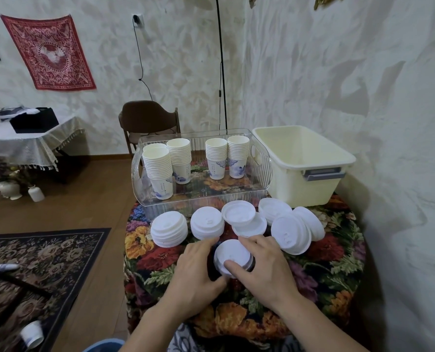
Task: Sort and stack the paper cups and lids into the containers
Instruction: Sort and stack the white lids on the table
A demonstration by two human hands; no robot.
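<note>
While lid piles are lying behind it, you are cupping a small lid stack (pixel 233 255) on the flowered tablecloth (pixel 333 265), left hand (pixel 198 270) and right hand (pixel 264 268) curled round it

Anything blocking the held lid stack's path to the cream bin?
Partly. Both hands hold the lid stack; loose lid piles lie on the table between it and the cream bin. Lifting over them looks clear.
</note>
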